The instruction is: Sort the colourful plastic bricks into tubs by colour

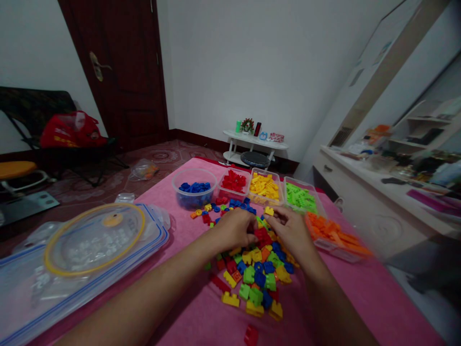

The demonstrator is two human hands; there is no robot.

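Note:
A mixed pile of toy building blocks in red, yellow, blue, green and orange is spread over the pink cloth. Over the pile's left side, my left hand has its fingers curled down among the blocks; whatever they grip is hidden. My right hand pinches a yellow building block between thumb and finger, just in front of the containers. Beyond the hands stand a round tub of blue blocks and boxes of red blocks, yellow blocks, green blocks and orange blocks.
At left on the pink-covered table lies a clear zip bag, with a yellow-rimmed round lid on top. One red block lies near the front edge. A white drawer unit stands to the right.

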